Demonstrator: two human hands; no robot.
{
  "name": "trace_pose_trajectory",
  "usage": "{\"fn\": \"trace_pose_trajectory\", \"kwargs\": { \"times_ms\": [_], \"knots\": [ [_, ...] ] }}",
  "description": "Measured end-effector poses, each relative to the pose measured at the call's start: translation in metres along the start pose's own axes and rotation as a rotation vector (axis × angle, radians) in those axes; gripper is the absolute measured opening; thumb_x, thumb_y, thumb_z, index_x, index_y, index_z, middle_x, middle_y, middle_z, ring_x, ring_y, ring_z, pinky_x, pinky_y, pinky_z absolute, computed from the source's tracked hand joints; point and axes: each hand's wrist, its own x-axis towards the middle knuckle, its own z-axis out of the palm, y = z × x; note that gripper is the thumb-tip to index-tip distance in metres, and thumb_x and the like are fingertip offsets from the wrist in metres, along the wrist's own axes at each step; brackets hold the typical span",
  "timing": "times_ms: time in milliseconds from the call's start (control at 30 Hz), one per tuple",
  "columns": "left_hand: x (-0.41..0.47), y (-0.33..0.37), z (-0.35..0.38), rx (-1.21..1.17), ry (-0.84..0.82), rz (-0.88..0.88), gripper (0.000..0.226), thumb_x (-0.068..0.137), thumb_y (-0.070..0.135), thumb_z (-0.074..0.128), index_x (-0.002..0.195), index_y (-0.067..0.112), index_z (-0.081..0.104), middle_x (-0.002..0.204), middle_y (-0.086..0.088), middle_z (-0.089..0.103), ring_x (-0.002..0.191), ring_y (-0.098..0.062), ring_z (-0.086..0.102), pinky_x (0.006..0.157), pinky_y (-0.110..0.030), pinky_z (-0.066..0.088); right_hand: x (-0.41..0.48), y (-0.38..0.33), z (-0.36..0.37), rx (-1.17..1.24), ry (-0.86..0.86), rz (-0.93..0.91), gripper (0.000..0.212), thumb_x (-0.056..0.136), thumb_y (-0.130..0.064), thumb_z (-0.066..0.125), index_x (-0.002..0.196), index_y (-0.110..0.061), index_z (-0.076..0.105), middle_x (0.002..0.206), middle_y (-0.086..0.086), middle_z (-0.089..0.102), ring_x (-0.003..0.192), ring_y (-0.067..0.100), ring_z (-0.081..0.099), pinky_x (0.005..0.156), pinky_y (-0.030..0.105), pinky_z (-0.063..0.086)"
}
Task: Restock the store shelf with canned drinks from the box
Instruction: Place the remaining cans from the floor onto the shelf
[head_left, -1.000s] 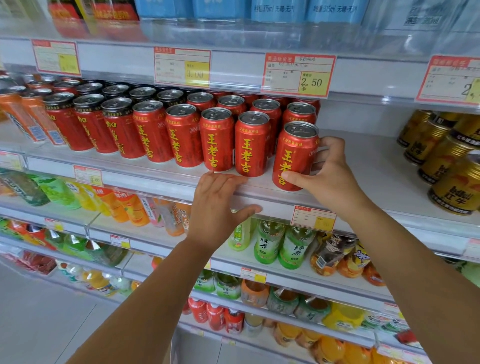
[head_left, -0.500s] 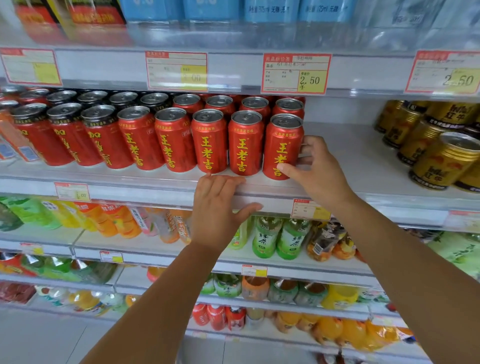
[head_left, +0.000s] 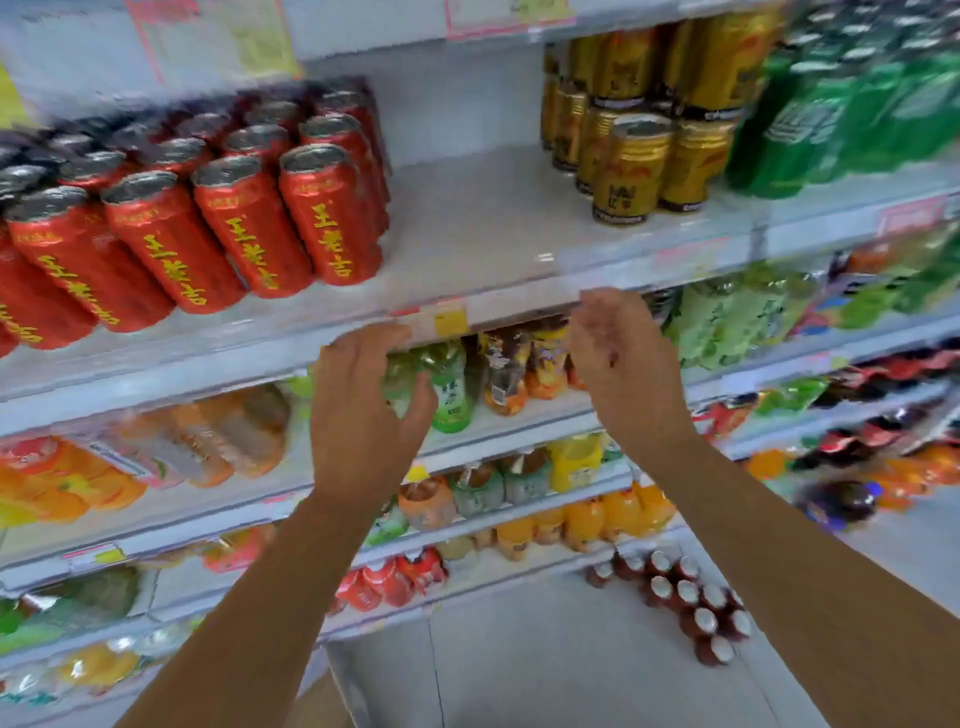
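Observation:
Red cans with yellow characters (head_left: 332, 218) stand in rows on the left of the white shelf (head_left: 483, 228). The image is blurred by motion. My left hand (head_left: 363, 415) hangs in front of the shelf's front rail with fingers loosely curled and holds nothing. My right hand (head_left: 618, 358) is also below the rail, fingers relaxed and empty, well to the right of the red cans. The box is not in view.
Gold cans (head_left: 634, 166) and green cans (head_left: 831, 119) stand on the right of the same shelf, with bare shelf between them and the red cans. Lower shelves hold bottled drinks (head_left: 452, 389). A pack of dark bottles (head_left: 685, 603) stands on the floor.
My right hand has let go of the rightmost red can and dropped below the shelf rail. My left hand has come off the rail. The view has swung right and down.

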Motion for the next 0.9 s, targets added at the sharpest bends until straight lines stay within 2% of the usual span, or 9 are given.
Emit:
{"fn": "trace_pose_trajectory", "kwargs": {
  "times_ms": [67,167,267,367,500,700,800,867,900],
  "knots": [
    [-0.034,0.036,0.043,-0.144,-0.233,-0.059,0.036,0.085,0.025,0.062,0.120,0.016,0.060,0.120,-0.002,0.059,0.112,-0.020,0.052,0.098,-0.014,0.030,-0.028,0.051,-0.046,-0.043,0.015,0.154,0.023,0.095,-0.023,0.057,0.119,-0.023,0.055,0.097,-0.018,0.060,0.087,-0.006,0.058,0.077,0.015,0.046],
    [-0.095,0.084,0.122,-0.303,-0.550,-0.214,0.037,0.082,0.037,0.058,0.116,0.021,0.062,0.113,0.008,0.059,0.107,-0.019,0.058,0.094,-0.032,0.046,-0.075,0.138,-0.116,-0.111,0.088,0.406,0.022,0.093,-0.019,0.057,0.111,-0.032,0.053,0.086,-0.016,0.062,0.078,0.004,0.060,0.075,0.031,0.049],
    [-0.158,0.130,0.198,-0.391,-0.816,-0.424,0.030,0.081,0.024,0.066,0.108,0.035,0.058,0.107,0.019,0.057,0.100,-0.016,0.063,0.087,-0.041,0.054,-0.122,0.215,-0.183,-0.204,0.122,0.649,0.022,0.092,-0.020,0.057,0.102,-0.040,0.051,0.080,-0.016,0.059,0.070,0.006,0.057,0.066,0.026,0.040],
    [-0.221,0.160,0.261,-0.338,-1.029,-0.525,0.031,0.087,0.017,0.067,0.112,0.032,0.059,0.115,0.010,0.058,0.105,-0.014,0.062,0.089,-0.034,0.051,-0.173,0.290,-0.236,-0.273,0.131,0.879,0.017,0.091,-0.021,0.056,0.105,-0.031,0.055,0.082,-0.006,0.060,0.071,0.021,0.056,0.062,0.027,0.042],
    [-0.296,0.176,0.336,-0.181,-1.287,-0.560,0.036,0.090,0.024,0.061,0.125,0.027,0.057,0.128,0.006,0.054,0.110,-0.009,0.058,0.090,-0.029,0.050,-0.238,0.393,-0.273,-0.349,0.079,1.141,0.025,0.091,-0.019,0.055,0.115,-0.020,0.059,0.091,-0.001,0.062,0.081,0.023,0.057,0.058,0.025,0.038],
    [-0.396,0.156,0.475,-0.055,-1.522,-0.537,0.043,0.087,0.027,0.065,0.129,0.023,0.055,0.120,0.003,0.055,0.110,-0.018,0.059,0.084,-0.025,0.044,-0.321,0.556,-0.256,-0.374,0.003,1.399,0.025,0.092,-0.025,0.053,0.118,-0.025,0.054,0.103,-0.003,0.061,0.079,0.019,0.058,0.051,0.022,0.037],
    [-0.452,0.129,0.561,-0.046,-1.582,-0.505,0.045,0.086,0.028,0.066,0.129,0.023,0.054,0.125,0.002,0.055,0.111,-0.020,0.059,0.093,-0.033,0.047,-0.354,0.645,-0.222,-0.313,0.017,1.450,0.028,0.090,-0.027,0.057,0.118,-0.024,0.055,0.107,0.000,0.062,0.096,0.023,0.063,0.070,0.035,0.053],
    [-0.485,0.111,0.620,-0.029,-1.604,-0.479,0.051,0.085,0.030,0.067,0.133,0.023,0.050,0.129,0.001,0.053,0.111,-0.019,0.058,0.095,-0.038,0.048,-0.371,0.702,-0.197,-0.281,0.024,1.477,0.030,0.090,-0.030,0.058,0.119,-0.027,0.053,0.113,-0.001,0.061,0.098,0.020,0.060,0.082,0.042,0.054],
    [-0.501,0.102,0.649,-0.024,-1.611,-0.460,0.054,0.085,0.031,0.068,0.135,0.024,0.048,0.131,0.001,0.052,0.111,-0.018,0.058,0.094,-0.039,0.049,-0.378,0.728,-0.185,-0.266,0.019,1.491,0.033,0.090,-0.030,0.058,0.122,-0.028,0.052,0.116,-0.002,0.059,0.099,0.018,0.058,0.084,0.039,0.052]
  ]
}}
